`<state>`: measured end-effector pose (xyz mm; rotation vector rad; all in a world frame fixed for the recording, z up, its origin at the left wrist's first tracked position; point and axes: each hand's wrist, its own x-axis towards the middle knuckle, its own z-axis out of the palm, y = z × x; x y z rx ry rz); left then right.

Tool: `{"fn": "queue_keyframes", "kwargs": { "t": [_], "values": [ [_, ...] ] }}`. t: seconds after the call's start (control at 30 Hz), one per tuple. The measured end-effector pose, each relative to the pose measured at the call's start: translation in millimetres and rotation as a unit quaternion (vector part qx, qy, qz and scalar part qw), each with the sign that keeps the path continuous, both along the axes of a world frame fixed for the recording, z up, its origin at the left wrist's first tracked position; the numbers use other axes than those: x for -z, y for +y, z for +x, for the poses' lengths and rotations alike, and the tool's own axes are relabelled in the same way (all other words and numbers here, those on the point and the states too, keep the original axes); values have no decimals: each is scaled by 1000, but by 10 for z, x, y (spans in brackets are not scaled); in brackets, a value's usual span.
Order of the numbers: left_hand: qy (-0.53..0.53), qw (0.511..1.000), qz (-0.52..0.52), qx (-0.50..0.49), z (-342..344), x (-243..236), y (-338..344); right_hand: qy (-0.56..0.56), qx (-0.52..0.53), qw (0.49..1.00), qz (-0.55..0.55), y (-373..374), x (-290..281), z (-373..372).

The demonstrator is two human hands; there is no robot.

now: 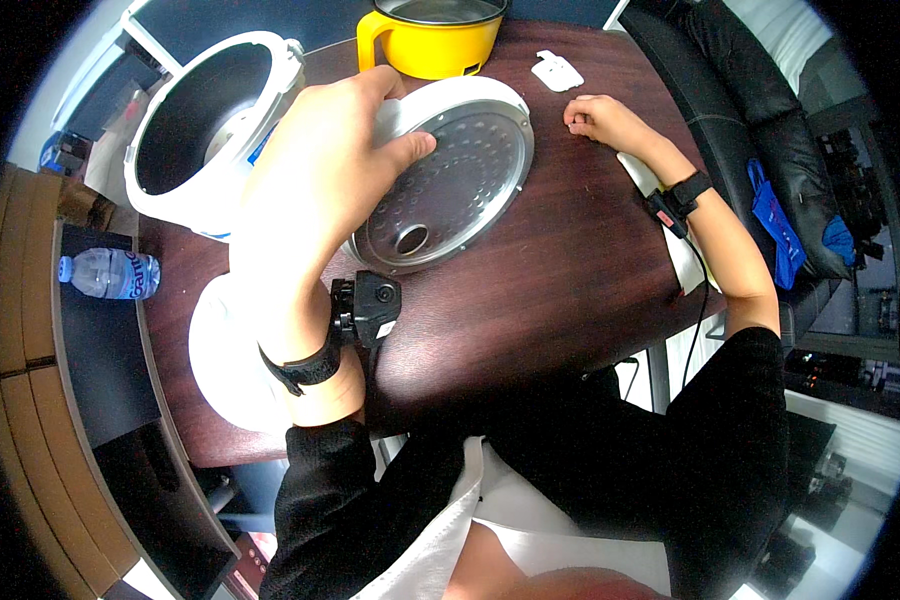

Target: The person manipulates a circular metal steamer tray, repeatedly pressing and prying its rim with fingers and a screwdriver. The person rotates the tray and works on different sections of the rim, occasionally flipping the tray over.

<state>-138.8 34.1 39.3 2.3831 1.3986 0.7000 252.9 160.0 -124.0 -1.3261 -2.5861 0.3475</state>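
My left hand (335, 150) grips the edge of a round white lid whose metal inner plate (470, 170) faces up. The plate is dimpled and has one oval hole near its lower edge. The thumb lies over the lid's rim; most of the fingers are hidden behind it. Just left of the hand stands a white rice cooker (185, 208), uncovered, with a dark inside. Over at the right, my right hand (610, 122) rests with curled fingers on the tabletop; whether anything is in them is hidden. Near it lies a small white plastic piece (557, 72).
A yellow pot (435, 50) with a handle stands at the table's far edge. Below my left forearm is a rounded white object (220, 350), partly covered. A water bottle (110, 273) lies left of the brown table (490, 330). A cable (705, 300) hangs from my right wrist.
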Motion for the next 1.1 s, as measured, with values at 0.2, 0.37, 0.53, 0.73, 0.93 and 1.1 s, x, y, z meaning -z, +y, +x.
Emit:
{"fn": "queue_keyframes", "kwargs": {
  "t": [0.2, 0.37, 0.53, 0.73, 0.93, 1.1],
  "values": [
    [5, 1000, 11, -2, 7, 16, -14, 26, 128, 981, -147, -46, -70, -86],
    [24, 999, -15, -17, 61, -26, -21, -18, 46, 999, -17, -59, -8, -10],
    [27, 999, 8, -35, 91, 2, -30, 70, 75, 995, -18, -154, -114, -56],
    [51, 996, 63, -33, 177, 57, -15, 296, 90, 943, -119, -491, -463, -357],
    [12, 996, 81, -21, 293, 74, -84, 412, -63, 908, 33, -964, -834, -1078],
    [-21, 999, 38, -31, 561, -26, -316, 424, -53, 889, 162, -1166, -988, -1351]
  ]
}}
